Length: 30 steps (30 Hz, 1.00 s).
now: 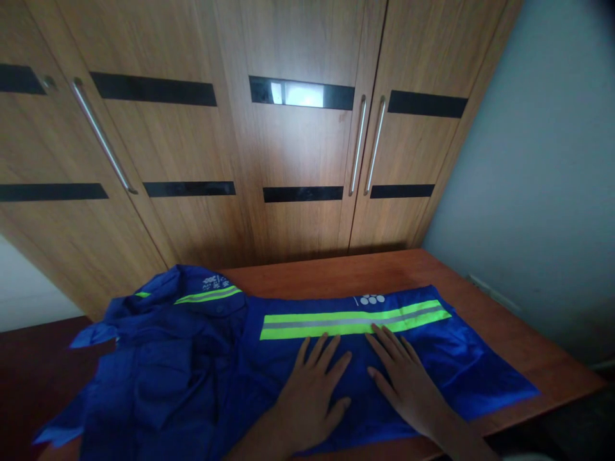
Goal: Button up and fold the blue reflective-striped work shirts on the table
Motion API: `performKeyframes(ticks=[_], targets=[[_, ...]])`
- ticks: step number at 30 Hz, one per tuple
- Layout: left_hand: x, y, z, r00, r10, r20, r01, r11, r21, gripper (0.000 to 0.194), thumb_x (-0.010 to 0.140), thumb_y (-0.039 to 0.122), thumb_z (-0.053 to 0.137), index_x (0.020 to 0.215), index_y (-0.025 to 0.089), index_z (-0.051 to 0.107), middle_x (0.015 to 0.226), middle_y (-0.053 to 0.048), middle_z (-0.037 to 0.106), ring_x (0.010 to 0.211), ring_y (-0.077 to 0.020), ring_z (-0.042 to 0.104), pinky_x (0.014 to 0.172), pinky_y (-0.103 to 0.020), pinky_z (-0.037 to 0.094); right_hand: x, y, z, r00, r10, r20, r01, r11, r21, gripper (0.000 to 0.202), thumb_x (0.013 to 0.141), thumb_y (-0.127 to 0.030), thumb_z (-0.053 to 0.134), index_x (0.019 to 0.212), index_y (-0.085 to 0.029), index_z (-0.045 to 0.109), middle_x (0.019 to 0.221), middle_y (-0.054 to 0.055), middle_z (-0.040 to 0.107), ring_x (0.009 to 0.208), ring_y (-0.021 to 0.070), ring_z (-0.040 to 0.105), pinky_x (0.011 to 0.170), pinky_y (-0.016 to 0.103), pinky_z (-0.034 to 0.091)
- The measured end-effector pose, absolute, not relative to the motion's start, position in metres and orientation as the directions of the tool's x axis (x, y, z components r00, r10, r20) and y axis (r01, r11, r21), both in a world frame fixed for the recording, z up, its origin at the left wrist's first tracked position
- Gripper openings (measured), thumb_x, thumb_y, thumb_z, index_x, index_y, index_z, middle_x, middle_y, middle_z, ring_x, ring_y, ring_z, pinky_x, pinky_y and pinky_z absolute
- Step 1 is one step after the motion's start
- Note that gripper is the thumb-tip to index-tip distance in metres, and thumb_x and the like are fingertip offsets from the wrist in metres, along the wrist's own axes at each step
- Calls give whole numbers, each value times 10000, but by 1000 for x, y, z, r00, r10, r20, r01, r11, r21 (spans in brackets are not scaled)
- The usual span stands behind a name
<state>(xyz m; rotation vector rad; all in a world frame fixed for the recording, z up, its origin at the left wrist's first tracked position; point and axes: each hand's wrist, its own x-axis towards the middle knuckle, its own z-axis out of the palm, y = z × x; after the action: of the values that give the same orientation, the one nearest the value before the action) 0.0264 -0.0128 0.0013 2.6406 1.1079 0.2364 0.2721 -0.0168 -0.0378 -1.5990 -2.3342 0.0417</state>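
A blue work garment (346, 365) with a yellow-green and grey reflective band lies spread on the wooden table, and white printed marks show near its far edge. My left hand (310, 394) rests flat on the cloth just below the band, fingers spread. To its right, my right hand (401, 378) also presses flat on the fabric, its fingertips touching the band. Both palms face down and grip nothing. On the left, more blue clothing (163, 378) lies in a crumpled heap with a similar band and white print; I cannot tell whether it joins the spread part.
Behind the table (327, 272) stands a wooden wardrobe (298, 147) with black strips and metal handles (358, 147). A pale wall (538, 179) rises on the right. The table's right corner lies past the garment, with a dark area below its front edge.
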Motion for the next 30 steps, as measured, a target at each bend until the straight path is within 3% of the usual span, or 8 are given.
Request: performKeyframes(ticks=[16,21,25,28,30], targets=[[21,42,-7,669,735,107,685,-666,294,648,833,439,550,1430,318,328,1542,-60,262,1416,-299,184,1130,-555,135,276,46,-37,-340,930,140,898,365,-245,602,920,-576,312,1458,-306,279,1544,49,233,1411,277,189,1109,536,189],[31,54,6,622,779,77,725,-610,320,572,873,540,445,1382,278,418,1486,-99,366,1368,-296,306,1101,-533,239,275,63,-26,-335,915,224,880,389,-273,553,921,-547,350,1359,-229,463,1458,96,402,1342,268,345,1098,467,277],[46,79,13,562,800,211,775,-598,205,579,901,571,346,1397,276,394,1503,-95,338,1393,-317,236,1110,-575,158,262,92,-20,-342,874,346,857,441,-268,502,942,-448,343,1372,-210,445,1474,104,376,1352,267,329,1096,467,281],[44,101,2,531,814,237,819,-565,105,628,876,621,345,1399,277,396,1518,-87,314,1404,-340,193,1111,-598,76,265,115,-29,-364,897,251,878,420,-229,526,941,-472,323,1405,-237,400,1495,90,345,1376,278,285,1101,524,220],[33,112,-9,512,839,186,842,-533,84,643,873,641,321,1394,274,410,1511,-82,334,1394,-344,222,1108,-595,87,282,128,-37,-323,930,176,916,354,-190,555,938,-509,306,1404,-224,401,1484,94,365,1375,283,287,1104,550,178]])
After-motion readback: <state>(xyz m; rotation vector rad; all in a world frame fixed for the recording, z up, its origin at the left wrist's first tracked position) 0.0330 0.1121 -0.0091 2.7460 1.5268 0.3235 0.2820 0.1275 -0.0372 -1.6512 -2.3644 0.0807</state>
